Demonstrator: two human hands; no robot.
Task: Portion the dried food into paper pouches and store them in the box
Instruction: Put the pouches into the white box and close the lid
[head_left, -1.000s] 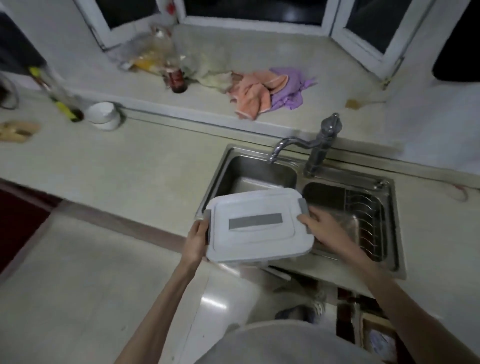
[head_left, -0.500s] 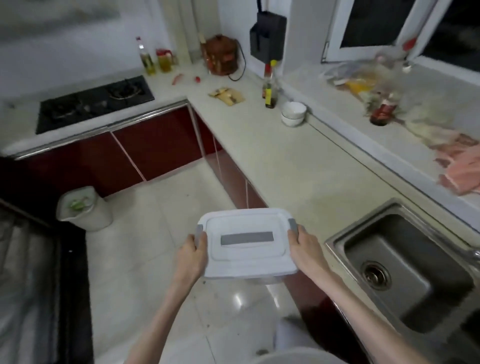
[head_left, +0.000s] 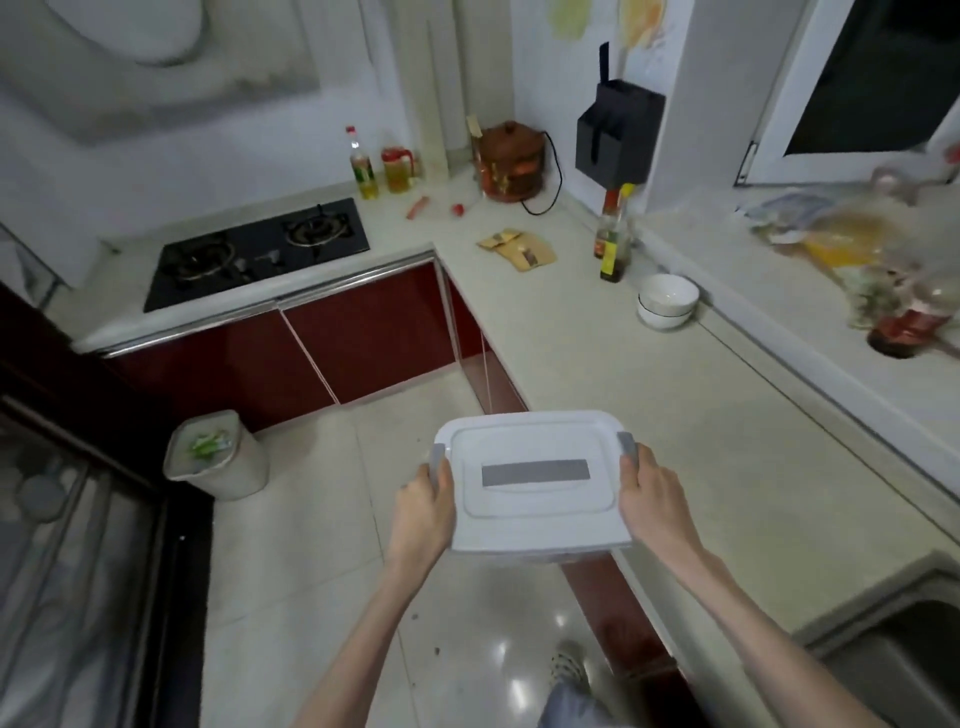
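1. A person carries a white lidded plastic box (head_left: 530, 480) in both hands, held level in the air above the tiled floor (head_left: 322, 545), just beside the front edge of the pale desk (head_left: 675, 415).
2. The left hand (head_left: 423, 514) is wrapped around the box's left short side, thumb lying on the lid next to a grey latch (head_left: 437, 456).
3. The right hand (head_left: 649, 499) grips the opposite side the same way, fingers curled under the rim and thumb beside the second grey latch (head_left: 627, 442).
4. The lid is on; a grey strip (head_left: 536, 473) runs across its middle. What the box contains cannot be seen.
5. Several brown paper pouches (head_left: 517, 248) lie flat on the desk near the corner, well apart from the box.
6. Two dark sauce bottles (head_left: 613, 244) stand near the pouches, and stacked white bowls (head_left: 667, 301) sit to their right.
7. A black gas hob (head_left: 254, 252) is set into the far run of desk, with oil bottles (head_left: 363, 169) and a brown clay cooker (head_left: 511, 161) behind it.
8. A white waste bin (head_left: 215, 452) stands on the floor by the red cabinets (head_left: 363, 338).
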